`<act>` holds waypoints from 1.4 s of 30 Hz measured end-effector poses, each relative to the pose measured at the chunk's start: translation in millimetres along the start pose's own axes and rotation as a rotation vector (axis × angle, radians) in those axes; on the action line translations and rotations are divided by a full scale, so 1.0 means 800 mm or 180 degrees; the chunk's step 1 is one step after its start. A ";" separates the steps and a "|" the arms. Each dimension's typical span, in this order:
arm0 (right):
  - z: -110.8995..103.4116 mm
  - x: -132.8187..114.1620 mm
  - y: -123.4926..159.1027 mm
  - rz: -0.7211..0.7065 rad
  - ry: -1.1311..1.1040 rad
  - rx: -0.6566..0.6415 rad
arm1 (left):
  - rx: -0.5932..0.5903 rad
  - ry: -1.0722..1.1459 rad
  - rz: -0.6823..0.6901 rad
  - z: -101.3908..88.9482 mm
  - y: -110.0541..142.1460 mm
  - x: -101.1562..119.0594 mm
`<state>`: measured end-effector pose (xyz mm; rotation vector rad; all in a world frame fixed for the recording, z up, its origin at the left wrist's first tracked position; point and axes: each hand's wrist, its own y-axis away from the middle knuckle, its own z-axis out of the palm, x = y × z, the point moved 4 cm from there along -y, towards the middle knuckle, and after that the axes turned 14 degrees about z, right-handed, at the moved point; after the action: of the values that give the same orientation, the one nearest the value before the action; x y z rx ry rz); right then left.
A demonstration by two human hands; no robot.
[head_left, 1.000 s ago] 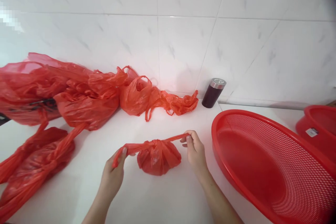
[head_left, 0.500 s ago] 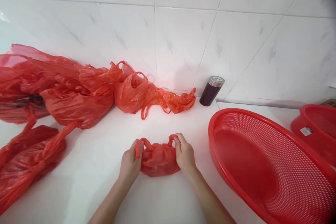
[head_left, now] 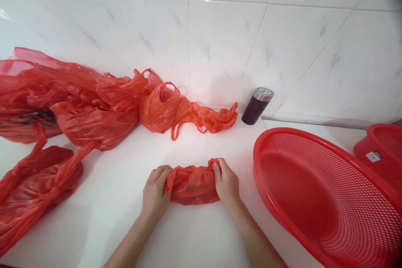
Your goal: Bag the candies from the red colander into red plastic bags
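A small bundled red plastic bag lies on the white counter in front of me. My left hand grips its left end with the fingers curled into the plastic. My right hand pinches the right end, thumb and fingers closed on a fold. Both hands press the bundle together between them, low on the counter.
A heap of loose red plastic bags fills the left side and trails along the tiled wall. A large red mesh basket sits at the right, a second red basin behind it. A dark jar with a silver lid stands by the wall.
A second ago my hands were apart, stretching the bag's two handles outward. They have since come together and folded the handles into the bundle.
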<state>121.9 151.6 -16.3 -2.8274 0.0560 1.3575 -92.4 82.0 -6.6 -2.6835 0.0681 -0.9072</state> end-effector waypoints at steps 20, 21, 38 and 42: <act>0.005 0.019 -0.016 0.0163 0.0689 0.0232 | -0.0707 -0.0557 -0.0595 0.008 -0.016 -0.012; 0.006 0.019 -0.017 0.0199 0.0752 0.0235 | -0.0696 -0.0616 -0.0615 0.009 -0.016 -0.014; 0.003 0.027 -0.021 0.0439 -0.0072 0.0326 | -0.0603 0.1129 -0.1071 -0.054 -0.005 -0.048; 0.004 0.031 -0.024 0.0462 -0.0671 0.0155 | 0.0348 0.0058 -0.0539 -0.089 -0.032 -0.027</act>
<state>135.6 170.0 -38.0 -2.6695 0.2938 1.6504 -153.8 90.3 42.5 -2.6096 -0.2022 -0.9553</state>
